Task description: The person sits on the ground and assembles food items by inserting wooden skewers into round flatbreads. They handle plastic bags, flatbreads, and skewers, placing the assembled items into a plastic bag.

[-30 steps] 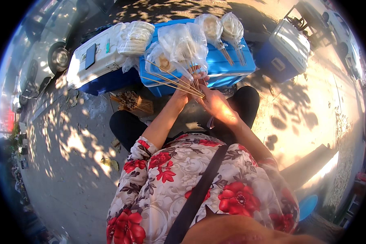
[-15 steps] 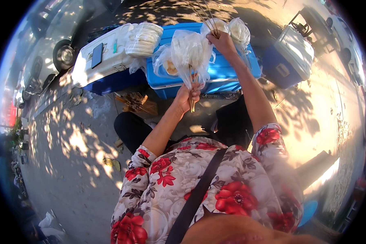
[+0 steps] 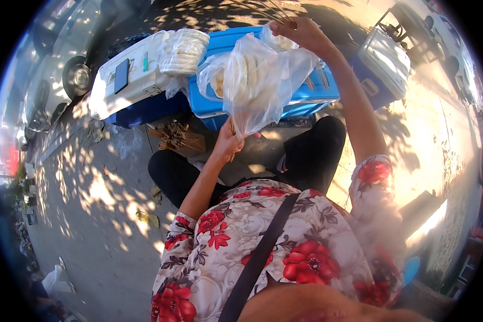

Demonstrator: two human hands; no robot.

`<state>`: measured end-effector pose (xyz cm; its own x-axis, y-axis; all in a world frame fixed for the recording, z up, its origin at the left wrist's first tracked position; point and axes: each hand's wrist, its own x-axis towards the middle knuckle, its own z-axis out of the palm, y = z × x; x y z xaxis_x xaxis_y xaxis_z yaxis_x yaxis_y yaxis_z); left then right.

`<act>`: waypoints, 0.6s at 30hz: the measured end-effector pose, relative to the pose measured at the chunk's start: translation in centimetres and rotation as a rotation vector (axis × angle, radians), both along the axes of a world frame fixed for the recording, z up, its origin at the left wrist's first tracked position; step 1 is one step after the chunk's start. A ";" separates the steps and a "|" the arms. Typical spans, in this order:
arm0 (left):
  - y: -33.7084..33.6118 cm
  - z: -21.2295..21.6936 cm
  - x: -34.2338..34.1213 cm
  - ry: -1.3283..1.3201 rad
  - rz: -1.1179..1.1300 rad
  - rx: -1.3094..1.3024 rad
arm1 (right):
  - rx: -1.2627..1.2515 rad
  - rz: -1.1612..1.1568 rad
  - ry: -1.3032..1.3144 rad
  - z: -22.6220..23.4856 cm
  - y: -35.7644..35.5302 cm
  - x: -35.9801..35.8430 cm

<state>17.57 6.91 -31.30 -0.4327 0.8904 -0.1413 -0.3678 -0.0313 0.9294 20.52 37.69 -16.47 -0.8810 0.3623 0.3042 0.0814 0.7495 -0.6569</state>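
My left hand (image 3: 230,144) is closed around a bundle of thin wooden sticks below a clear plastic bag (image 3: 250,88). Pale, round, flat pieces fill that bag, which stands upright over my hand with its loose plastic spread to the right. Higher up on the right, my right hand (image 3: 301,35) grips several long thin sticks (image 3: 276,12) that point away to the upper left. A blue cooler (image 3: 317,92) lies beneath both hands. On it, another bag with pale contents (image 3: 276,38) is partly hidden behind the held bag and my right hand.
On the left stands a white-lidded cooler (image 3: 103,96) bearing a dark phone (image 3: 122,75), a small green object (image 3: 145,61) and a wrapped white stack (image 3: 185,52). Sticks (image 3: 172,134) sit in a box near my left knee. Another cooler (image 3: 383,64) stands right; a vehicle wheel (image 3: 78,77) is at left.
My right hand has risen and moved slightly right with its sticks. My left hand has come lower and left; the bag above it now spreads wider to the right.
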 end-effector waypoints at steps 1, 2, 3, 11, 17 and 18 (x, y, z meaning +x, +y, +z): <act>0.0 0.1 0.0 0.003 -0.001 0.013 | -0.026 0.061 -0.050 -0.3 -0.3 -0.5; -0.3 0.1 0.0 0.033 0.010 0.009 | -0.053 0.132 -0.102 -0.7 -0.6 -0.9; -0.5 0.0 -0.1 0.064 0.019 0.004 | -0.119 0.170 -0.078 -1.1 -0.7 -1.0; -1.9 0.7 -0.4 0.121 0.017 -0.062 | -0.058 0.222 0.083 -2.6 -0.5 -1.2; -2.2 1.4 0.0 0.154 0.012 -0.061 | -0.211 0.265 0.027 -2.0 -0.2 -0.3; -2.2 1.4 0.1 0.151 0.009 -0.063 | -0.240 0.283 0.016 -2.1 -0.4 0.0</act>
<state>17.63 4.70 -29.89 -0.4613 0.8778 -0.1291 -0.2236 0.0258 0.9743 20.48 37.32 -18.52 -0.9525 0.1674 0.2544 -0.1187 0.5652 -0.8163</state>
